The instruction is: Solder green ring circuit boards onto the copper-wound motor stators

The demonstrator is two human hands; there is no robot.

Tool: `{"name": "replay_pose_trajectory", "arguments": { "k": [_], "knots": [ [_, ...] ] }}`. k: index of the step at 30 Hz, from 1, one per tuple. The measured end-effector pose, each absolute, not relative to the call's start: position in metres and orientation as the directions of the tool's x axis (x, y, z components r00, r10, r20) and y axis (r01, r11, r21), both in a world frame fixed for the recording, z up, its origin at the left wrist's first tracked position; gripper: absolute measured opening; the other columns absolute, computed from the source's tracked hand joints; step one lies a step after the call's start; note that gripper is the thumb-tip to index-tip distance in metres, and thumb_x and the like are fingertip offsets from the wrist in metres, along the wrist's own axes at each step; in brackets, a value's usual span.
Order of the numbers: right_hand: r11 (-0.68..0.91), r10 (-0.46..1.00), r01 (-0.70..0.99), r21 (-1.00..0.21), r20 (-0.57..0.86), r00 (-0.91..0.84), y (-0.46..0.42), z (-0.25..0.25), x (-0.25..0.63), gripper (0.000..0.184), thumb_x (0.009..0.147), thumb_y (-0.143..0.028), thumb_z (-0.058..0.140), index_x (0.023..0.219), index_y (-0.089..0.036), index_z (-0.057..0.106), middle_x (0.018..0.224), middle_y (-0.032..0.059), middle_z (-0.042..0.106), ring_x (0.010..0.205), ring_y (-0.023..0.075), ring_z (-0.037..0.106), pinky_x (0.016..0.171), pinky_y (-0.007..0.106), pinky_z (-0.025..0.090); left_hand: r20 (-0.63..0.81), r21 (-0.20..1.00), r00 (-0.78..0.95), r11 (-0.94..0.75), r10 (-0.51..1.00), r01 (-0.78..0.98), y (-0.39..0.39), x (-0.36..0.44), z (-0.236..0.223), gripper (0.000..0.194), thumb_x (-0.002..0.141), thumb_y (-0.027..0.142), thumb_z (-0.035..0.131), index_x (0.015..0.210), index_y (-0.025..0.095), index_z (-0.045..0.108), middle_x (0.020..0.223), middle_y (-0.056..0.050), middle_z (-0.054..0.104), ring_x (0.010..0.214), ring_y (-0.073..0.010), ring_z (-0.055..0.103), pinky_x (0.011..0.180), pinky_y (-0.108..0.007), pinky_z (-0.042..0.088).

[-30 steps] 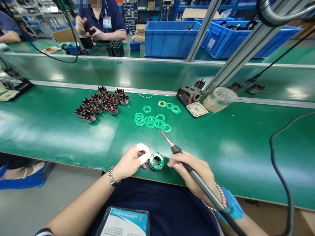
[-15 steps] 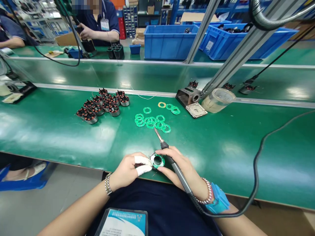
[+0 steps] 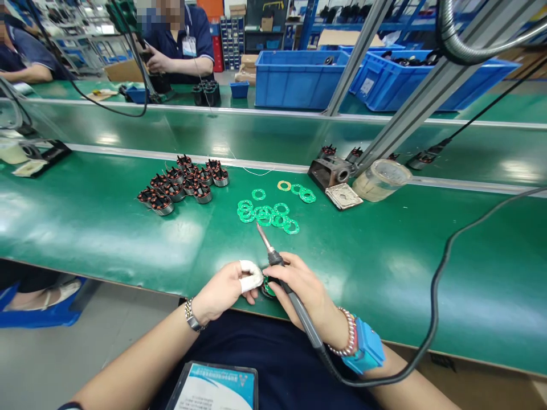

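A soldering iron (image 3: pixel 294 302) lies across my right hand (image 3: pixel 310 290), its tip pointing up and left toward the loose rings. The fingertips of that hand also reach a motor stator topped with a green ring-shaped circuit board (image 3: pixel 268 286), near the table's front edge. My left hand (image 3: pixel 228 287), with white covers on thumb and forefinger, pinches at the stator's left side. What lies between those fingertips is too small to tell. My fingers hide much of the stator. Beyond my hands are several loose green ring boards (image 3: pixel 292 226) and a tan ring (image 3: pixel 284 185).
Several copper-wound stators (image 3: pixel 160 204) stand grouped at left. An iron holder (image 3: pixel 329 172) with a sponge pad (image 3: pixel 344 196) and a plastic tub (image 3: pixel 382 180) stand back right. The iron's cable (image 3: pixel 435 296) loops at right. Across the bench, a co-worker (image 3: pixel 179 51) sits near blue bins (image 3: pixel 301 80).
My left fingertips have come together at the stator's left side. My right hand has shifted slightly left, and the iron's tip with it. The ring board is more covered now.
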State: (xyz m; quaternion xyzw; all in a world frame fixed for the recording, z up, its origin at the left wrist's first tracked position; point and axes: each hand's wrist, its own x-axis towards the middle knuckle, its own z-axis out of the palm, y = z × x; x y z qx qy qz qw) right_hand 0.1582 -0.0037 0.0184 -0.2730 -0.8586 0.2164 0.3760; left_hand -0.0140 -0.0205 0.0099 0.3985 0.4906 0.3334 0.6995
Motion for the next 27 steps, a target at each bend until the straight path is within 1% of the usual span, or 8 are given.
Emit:
{"name": "replay_pose_trajectory", "arguments": {
  "k": [3,6,9,11,14,16,20,27],
  "knots": [
    [0.747,0.642,0.302,-0.593,0.526,-0.557,-0.008,0.019,0.16,0.022,0.081,-0.007,0.048,0.099,-0.018,0.054,0.084,0.006,0.065,0.09,0.0184,0.059,0.078,0.033,0.052,-0.4,0.888,0.269,0.443,0.876,-0.123,-0.022,-0.014,0.009,0.023,0.07,0.035,0.063,0.068,0.014,0.055,0.055,0.002,0.056,0.05,-0.0082,0.053,0.054,-0.021,0.045],
    [0.713,0.689,0.316,-0.626,0.543,-0.479,-0.013,0.024,0.165,0.02,0.08,-0.006,0.051,0.095,-0.019,0.056,0.084,0.0063,0.065,0.088,0.0181,0.059,0.077,0.033,0.052,-0.395,0.889,0.253,0.438,0.883,-0.138,-0.022,-0.014,0.008,0.021,0.072,0.033,0.062,0.068,0.014,0.053,0.056,0.002,0.056,0.052,-0.0086,0.054,0.057,-0.022,0.046],
    [0.67,0.738,0.331,-0.664,0.552,-0.388,-0.015,0.031,0.174,0.019,0.08,-0.006,0.052,0.092,-0.019,0.058,0.076,0.0049,0.064,0.077,0.0169,0.059,0.068,0.03,0.052,-0.409,0.886,0.256,0.448,0.876,-0.118,-0.021,-0.014,0.008,0.02,0.073,0.032,0.06,0.067,0.015,0.052,0.055,0.002,0.057,0.051,-0.0092,0.054,0.057,-0.023,0.046],
    [0.669,0.737,0.311,-0.675,0.551,-0.391,-0.016,0.037,0.181,0.022,0.08,-0.008,0.053,0.098,-0.019,0.058,0.068,0.0031,0.061,0.065,0.0152,0.057,0.059,0.027,0.051,-0.412,0.886,0.26,0.45,0.873,-0.109,-0.02,-0.014,0.008,0.019,0.073,0.031,0.059,0.067,0.015,0.051,0.055,0.002,0.056,0.051,-0.0095,0.054,0.057,-0.023,0.046],
    [0.685,0.716,0.269,-0.677,0.557,-0.42,-0.017,0.043,0.189,0.026,0.08,-0.012,0.054,0.105,-0.018,0.059,0.068,0.0039,0.06,0.06,0.0152,0.056,0.055,0.029,0.05,-0.408,0.889,0.261,0.445,0.875,-0.104,-0.02,-0.015,0.009,0.016,0.072,0.028,0.059,0.068,0.015,0.051,0.055,0.002,0.056,0.052,-0.0096,0.055,0.058,-0.023,0.046],
    [0.656,0.738,0.257,-0.71,0.53,-0.418,-0.018,0.045,0.193,0.023,0.079,-0.011,0.053,0.099,-0.018,0.062,0.068,0.005,0.061,0.06,0.0161,0.056,0.055,0.031,0.049,-0.411,0.889,0.26,0.447,0.874,-0.098,-0.02,-0.015,0.009,0.016,0.073,0.028,0.059,0.067,0.015,0.051,0.055,0.002,0.056,0.052,-0.0096,0.055,0.057,-0.023,0.046],
    [0.579,0.785,0.231,-0.782,0.458,-0.417,-0.019,0.045,0.194,0.02,0.078,-0.009,0.051,0.09,-0.018,0.065,0.061,0.0034,0.059,0.053,0.0144,0.053,0.051,0.03,0.047,-0.422,0.887,0.255,0.455,0.87,-0.082,-0.019,-0.015,0.01,0.02,0.073,0.031,0.059,0.065,0.015,0.05,0.055,0.002,0.056,0.051,-0.0096,0.056,0.057,-0.023,0.045],
    [0.564,0.79,0.225,-0.795,0.439,-0.428,-0.019,0.043,0.192,0.019,0.078,-0.008,0.051,0.087,-0.017,0.066,0.061,0.0046,0.061,0.054,0.015,0.054,0.051,0.03,0.048,-0.417,0.89,0.252,0.448,0.873,-0.08,-0.019,-0.014,0.011,0.02,0.074,0.031,0.059,0.065,0.015,0.051,0.055,0.002,0.056,0.051,-0.0092,0.055,0.058,-0.023,0.045]
  ]
}}
